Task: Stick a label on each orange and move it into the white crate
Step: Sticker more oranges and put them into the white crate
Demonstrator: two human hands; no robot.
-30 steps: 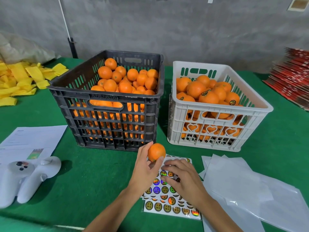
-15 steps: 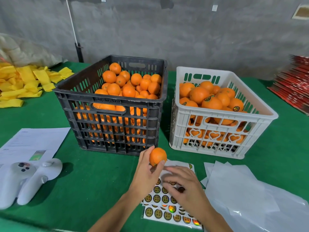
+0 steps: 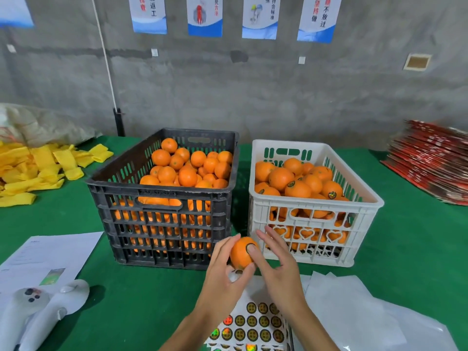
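Note:
My left hand (image 3: 222, 277) grips an orange (image 3: 240, 253) just in front of the two crates. My right hand (image 3: 278, 269) presses a round label (image 3: 250, 247) onto that orange with its thumb, the other fingers straight. A sheet of round stickers (image 3: 253, 323) lies on the green table under my wrists. The black crate (image 3: 164, 224) on the left is full of unlabelled oranges. The white crate (image 3: 314, 219) on the right holds several oranges, some with labels.
Two white controllers (image 3: 38, 310) and a printed paper (image 3: 50, 252) lie at the near left. Yellow foam sleeves (image 3: 38, 168) are piled at the far left. White backing sheets (image 3: 354, 312) lie at the near right, red cartons (image 3: 430, 160) stacked far right.
My right hand left the sticker sheet and rose to the orange, putting a label on it. My left hand kept its hold on the orange. The camera tilted upward.

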